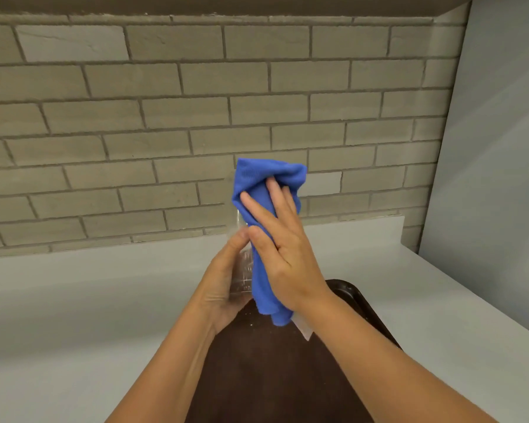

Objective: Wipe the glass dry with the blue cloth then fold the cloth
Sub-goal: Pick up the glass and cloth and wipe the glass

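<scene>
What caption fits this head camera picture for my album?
Left hand holds the glass; right hand presses the blue cloth against it.

No legible text, label, brand, number or sign anywhere in view. Faint pale marks on the clear wall of the glass [246, 279], just left of the blue cloth [264, 239]: possibly printed lines, possibly reflections, too blurred to read or to tell apart.

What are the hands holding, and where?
The left hand grips the clear glass round its lower part; the right hand presses the blue cloth against the glass's side with straight fingers.
</scene>
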